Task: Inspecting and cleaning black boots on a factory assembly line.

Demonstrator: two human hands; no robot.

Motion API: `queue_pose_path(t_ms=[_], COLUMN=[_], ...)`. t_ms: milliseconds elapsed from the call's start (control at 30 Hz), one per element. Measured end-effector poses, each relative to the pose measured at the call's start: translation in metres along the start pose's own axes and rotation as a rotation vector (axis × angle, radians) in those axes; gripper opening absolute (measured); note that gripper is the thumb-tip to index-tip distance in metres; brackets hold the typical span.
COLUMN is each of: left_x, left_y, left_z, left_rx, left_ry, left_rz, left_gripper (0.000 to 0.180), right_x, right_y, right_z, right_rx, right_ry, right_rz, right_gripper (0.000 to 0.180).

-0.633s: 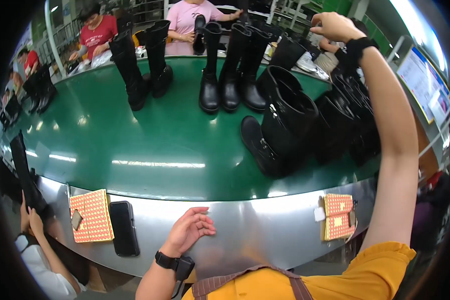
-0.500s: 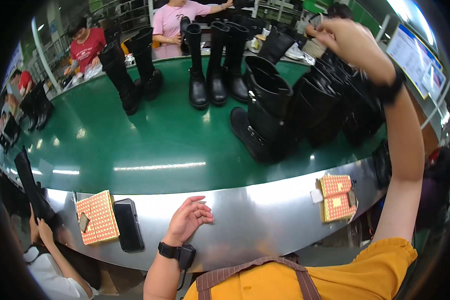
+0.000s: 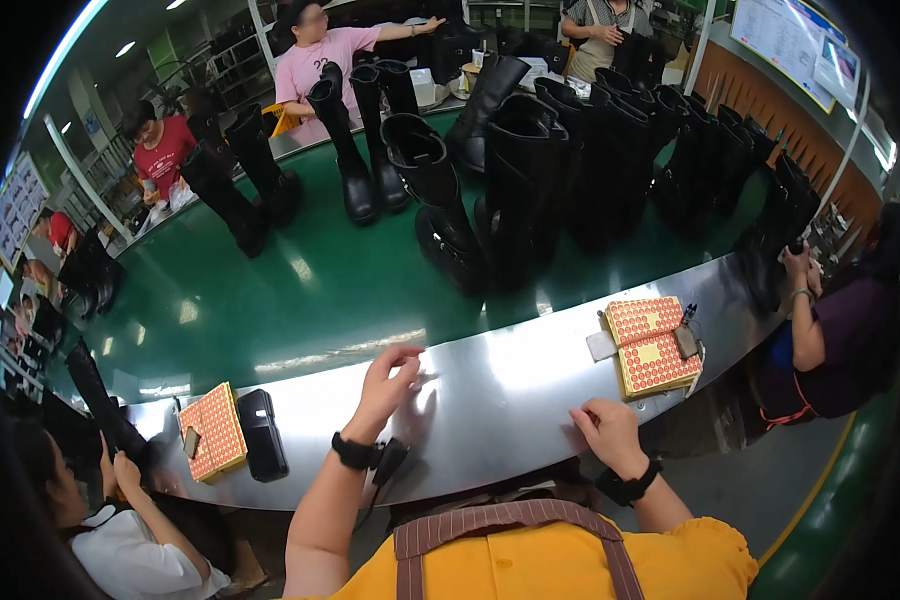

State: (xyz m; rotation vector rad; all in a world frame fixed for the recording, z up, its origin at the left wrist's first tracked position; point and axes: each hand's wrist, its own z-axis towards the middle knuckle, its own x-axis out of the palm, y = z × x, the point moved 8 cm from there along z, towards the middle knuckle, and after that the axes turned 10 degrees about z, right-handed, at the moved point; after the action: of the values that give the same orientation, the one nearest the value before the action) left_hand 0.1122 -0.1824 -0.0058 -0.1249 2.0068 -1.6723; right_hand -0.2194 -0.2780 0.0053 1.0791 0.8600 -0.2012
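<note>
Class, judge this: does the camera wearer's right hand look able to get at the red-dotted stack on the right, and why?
Probably yes: the right hand is close to the near side of the red-dotted stack, and nothing visible stands between them.

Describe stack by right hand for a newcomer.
Follow the silver metal strip edging the green table. On its right half, beyond the right hand, lies a rectangular, red-dotted yellow stack. Beside it lies a white square; beside the similar left stack, a black phone.

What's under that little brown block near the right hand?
The red-dotted stack shows around and under the brown block, but the patch right beneath the block is covered, so I can't see it.
</note>
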Motion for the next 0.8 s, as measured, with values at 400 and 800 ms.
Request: queue_pose_path(t_ms=[400, 800], left_x=[0.109, -0.096], left_y=[-0.119, -0.077], left_z=[0.17, 0.129], left_rx=[-0.067, 0.31], left_ry=[-0.713, -1.283], left_rz=[0.584, 0.523], left_gripper=[0.106, 0.05], right_x=[0.013, 0.013], right_y=[-0.007, -0.013], right_z=[0.006, 0.004], right_rx=[-0.177, -0.172], right_ry=[-0.118, -0.171], right_rz=[0.015, 0.081], right_gripper=[0.032, 0.027])
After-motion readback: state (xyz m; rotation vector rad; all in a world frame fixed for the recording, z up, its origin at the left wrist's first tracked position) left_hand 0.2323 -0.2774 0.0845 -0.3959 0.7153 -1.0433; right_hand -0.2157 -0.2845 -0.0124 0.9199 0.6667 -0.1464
